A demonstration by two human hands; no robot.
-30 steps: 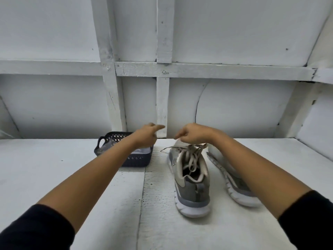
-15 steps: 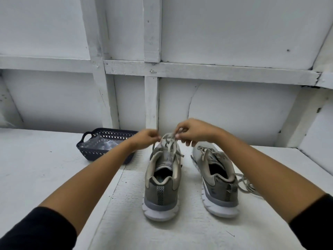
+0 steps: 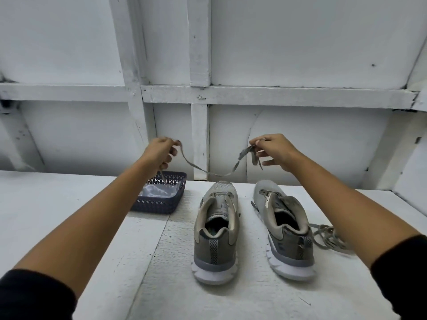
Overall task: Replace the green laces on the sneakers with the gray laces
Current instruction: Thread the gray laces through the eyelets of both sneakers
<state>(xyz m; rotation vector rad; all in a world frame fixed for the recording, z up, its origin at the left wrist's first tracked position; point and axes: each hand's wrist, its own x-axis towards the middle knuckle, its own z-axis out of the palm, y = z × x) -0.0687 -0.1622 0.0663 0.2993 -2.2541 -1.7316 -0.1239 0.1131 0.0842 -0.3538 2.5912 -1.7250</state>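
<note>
— Changed?
— Up off the left sneaker (image 3: 217, 227): lace (image 3: 196, 168) strung at twelve o'clock, pinched by left hand (image 3: 159, 150) and right hand (image 3: 275, 150), spread wide apart.
— Meaning?
— Probably unlacing finished; gray lacing next.

Motion blur smears the lace (image 3: 217, 174) pinched between the left hand (image 3: 159, 151) and right hand (image 3: 275, 150), so its colour, green or gray, cannot be told. Left of centre, the left forearm (image 3: 111, 204) hides the near corner of the dark basket (image 3: 166, 205); its crinkled clear contents are unreadable. At right, the right forearm (image 3: 346, 204) covers part of a loose lace pile (image 3: 328, 236). The bottom corners cut off the black left sleeve (image 3: 30, 296) and right sleeve (image 3: 406, 273).
</note>
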